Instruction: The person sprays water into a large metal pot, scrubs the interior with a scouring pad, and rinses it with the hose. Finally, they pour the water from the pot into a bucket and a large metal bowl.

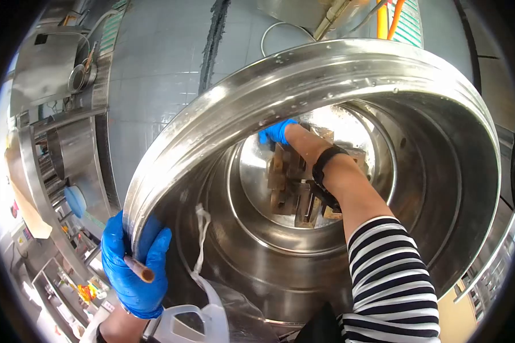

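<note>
A large, shiny steel pot is tipped with its wide mouth toward me. My left hand, in a blue glove, is wrapped round the left part of its rim, fingers inside the wall. A brown tube-like stick also sits in that hand, its round end sticking out. My right arm reaches deep into the pot. At the bottom, my right hand, blue-gloved too, is beside several brown blocks; its fingers are too small and partly hidden to make out. A white plastic handle-like piece and clear film are near the opening.
Grey tiled floor with a dark drain line lies beyond the pot. Steel shelving stands on the left. Orange and yellow hoses run at the top, and a metal rail is at right.
</note>
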{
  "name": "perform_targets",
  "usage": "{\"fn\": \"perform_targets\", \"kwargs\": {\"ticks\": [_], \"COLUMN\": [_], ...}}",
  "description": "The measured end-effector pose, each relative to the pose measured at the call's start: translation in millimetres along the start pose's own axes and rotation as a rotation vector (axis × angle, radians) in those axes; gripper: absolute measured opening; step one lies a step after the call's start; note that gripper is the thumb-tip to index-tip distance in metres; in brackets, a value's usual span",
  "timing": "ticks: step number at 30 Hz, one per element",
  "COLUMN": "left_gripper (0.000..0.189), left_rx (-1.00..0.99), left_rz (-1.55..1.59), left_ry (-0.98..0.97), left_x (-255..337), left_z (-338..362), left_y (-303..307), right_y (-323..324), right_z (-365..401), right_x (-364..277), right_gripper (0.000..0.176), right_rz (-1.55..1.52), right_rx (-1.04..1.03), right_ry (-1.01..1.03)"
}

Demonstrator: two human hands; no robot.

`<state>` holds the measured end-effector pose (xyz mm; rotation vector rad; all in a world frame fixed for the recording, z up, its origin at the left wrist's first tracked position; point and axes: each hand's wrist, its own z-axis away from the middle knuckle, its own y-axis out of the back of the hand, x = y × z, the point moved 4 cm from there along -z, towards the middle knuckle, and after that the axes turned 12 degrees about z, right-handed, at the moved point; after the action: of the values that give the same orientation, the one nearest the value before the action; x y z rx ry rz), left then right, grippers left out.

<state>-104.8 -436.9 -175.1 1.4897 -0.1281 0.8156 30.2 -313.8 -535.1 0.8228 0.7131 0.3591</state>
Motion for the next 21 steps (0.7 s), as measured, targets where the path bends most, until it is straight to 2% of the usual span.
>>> {"fn": "perform_targets", "kwargs": {"ticks": [2, 3, 4, 6, 7, 9, 12, 14, 15, 16, 17, 18, 19, 20, 21], "left_gripper": [0.041, 0.041, 0.041, 0.041, 0.041, 0.041, 0.041, 0.04, 0.04, 0.04, 0.041, 0.041, 0.041, 0.042, 0.043], "left_rx": [0.013, 0.015, 0.012, -0.005, -0.001, -0.022, -0.049, -0.03, -0.008, -0.008, -0.022, -0.034, -0.035, -0.046, -0.055], "left_rz": [0.013, 0.032, 0.035, 0.01, 0.013, 0.042, 0.06, 0.086, 0.107, 0.1, 0.1, 0.102, 0.099, 0.119, 0.138], "left_ry": [-0.013, -0.029, -0.025, -0.036, -0.035, -0.035, 0.017, 0.013, 0.005, 0.009, 0.006, 0.001, 0.001, 0.02, 0.039], "left_x": [0, 0, -1, -3, -3, -2, -4, -2, 0, -1, -2, -2, -2, -3, -5], "left_z": [0, 0, 1, 0, 0, -2, -2, -2, -2, -3, -3, -3, -3, -3, -3], "left_y": [0, 0, 0, 0, 0, -1, -1, -3, -2, -2, -2, -2, -2, -2, -2], "right_y": [-27, -28, -80, -42, -35, -39, -58, -67, -39, -39, -111, -111, -151, -251, -300], "right_z": [-6, -1, -25, -27, -26, -23, -12, -28, -5, 7, 0, 28, 38, 52, 83], "right_x": [3, 20, 74, 106, 102, 81, 34, -24, -69, -94, -106, -129, -148, -163, -173], "right_gripper": [0.032, 0.032, 0.052, 0.033, 0.033, 0.033, 0.044, 0.028, 0.029, 0.024, 0.019, 0.014, 0.014, 0.014, 0.014], "right_rz": [0.353, 0.29, 0.192, 0.458, 0.462, 0.549, 0.667, 0.318, 0.475, 0.469, 0.34, 0.384, 0.289, 0.386, 0.383], "right_rx": [-0.188, 0.021, -0.217, 0.215, 0.217, 0.041, -0.237, 0.157, 0.139, 0.022, -0.106, -0.041, -0.126, -0.201, -0.201], "right_ry": [0.142, -0.019, -0.184, -0.306, -0.303, -0.226, -0.112, -0.102, 0.104, 0.255, 0.248, 0.384, 0.326, 0.379, 0.379]}}
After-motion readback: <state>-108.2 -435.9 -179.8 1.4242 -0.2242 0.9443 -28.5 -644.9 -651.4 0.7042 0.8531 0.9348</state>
